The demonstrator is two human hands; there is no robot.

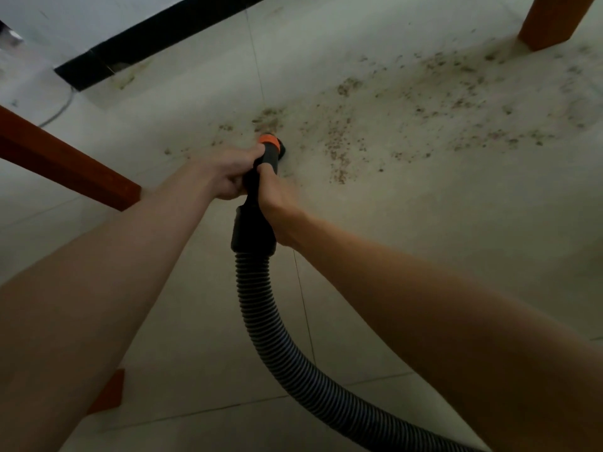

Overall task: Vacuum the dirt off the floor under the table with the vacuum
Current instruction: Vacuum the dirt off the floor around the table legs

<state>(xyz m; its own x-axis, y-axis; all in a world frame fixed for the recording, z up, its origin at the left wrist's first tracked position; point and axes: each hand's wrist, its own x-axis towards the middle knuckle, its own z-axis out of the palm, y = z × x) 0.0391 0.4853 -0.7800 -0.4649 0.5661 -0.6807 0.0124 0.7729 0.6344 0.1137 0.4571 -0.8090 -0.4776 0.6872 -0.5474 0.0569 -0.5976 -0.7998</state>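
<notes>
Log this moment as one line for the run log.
left hand: grips vacuum nozzle | right hand: grips nozzle | nozzle tip: at dirt edge | dirt: mostly remaining on floor

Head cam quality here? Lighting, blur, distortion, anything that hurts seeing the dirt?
Head view: dim and flat under the table, no glare; soft all over, so the dirt reads as smeared specks; wide-angle stretch bends the forearms and the table leg at the edges; both the left hand and right hand on the vacuum nozzle stay legible.
</notes>
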